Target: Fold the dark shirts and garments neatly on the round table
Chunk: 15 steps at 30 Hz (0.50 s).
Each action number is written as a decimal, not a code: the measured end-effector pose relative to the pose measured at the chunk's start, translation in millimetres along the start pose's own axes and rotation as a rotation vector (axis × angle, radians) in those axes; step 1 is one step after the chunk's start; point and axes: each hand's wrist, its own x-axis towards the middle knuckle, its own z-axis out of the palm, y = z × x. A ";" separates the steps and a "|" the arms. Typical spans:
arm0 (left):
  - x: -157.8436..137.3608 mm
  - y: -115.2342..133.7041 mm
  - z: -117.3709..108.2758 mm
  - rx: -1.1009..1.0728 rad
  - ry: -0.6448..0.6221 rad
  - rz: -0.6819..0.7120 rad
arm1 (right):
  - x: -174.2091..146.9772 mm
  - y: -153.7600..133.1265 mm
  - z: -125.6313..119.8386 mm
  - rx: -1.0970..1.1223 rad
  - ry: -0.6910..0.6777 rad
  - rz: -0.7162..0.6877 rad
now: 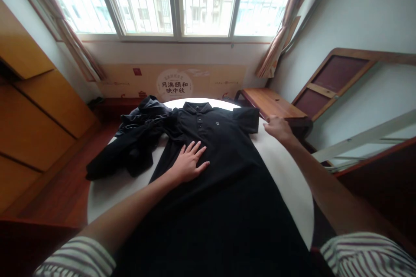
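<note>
A black short-sleeved polo shirt [224, 151] lies spread front side up on a round white table [286, 177], its collar at the far edge and its hem toward me. On the shirt's left chest area, my left hand [191, 162] rests flat with fingers spread. My right hand [277, 129] is closed just beyond the end of the right-hand sleeve [248, 120], with a narrow gap between them. Nothing shows in its curled fingers. Beside the shirt, on the left, sits a crumpled heap of dark clothes [136, 134], touching the other sleeve.
A wooden side table [273, 101] stands past the table at the right, near a leaning wooden frame [331, 82]. Yellow cabinets [42, 125] line the left side. Behind the table are a low wall with a printed banner [208, 80] and a barred window [175, 0].
</note>
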 end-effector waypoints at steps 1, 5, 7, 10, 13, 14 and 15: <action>0.0 0.0 0.3 0.001 0.000 0.001 | -13.2 10.5 -4.0 -0.034 0.020 0.056; 0.6 -0.7 3.7 0.002 0.013 -0.002 | -97.2 19.6 -9.7 0.056 0.023 -0.071; 1.0 -1.1 5.5 0.003 0.021 -0.005 | -140.1 8.5 -7.8 0.209 -0.041 -0.263; 1.3 -1.8 6.4 0.003 0.023 -0.008 | -177.7 -10.0 1.3 0.344 -0.045 -0.370; 1.3 -1.9 4.9 0.003 0.011 -0.009 | -182.9 -18.3 17.1 0.403 -0.016 -0.381; 1.3 -1.7 4.2 0.004 0.007 -0.007 | -181.3 -18.9 22.8 0.410 -0.018 -0.383; 1.2 -1.5 3.5 0.005 0.003 -0.005 | -179.4 -18.9 28.2 0.411 -0.027 -0.382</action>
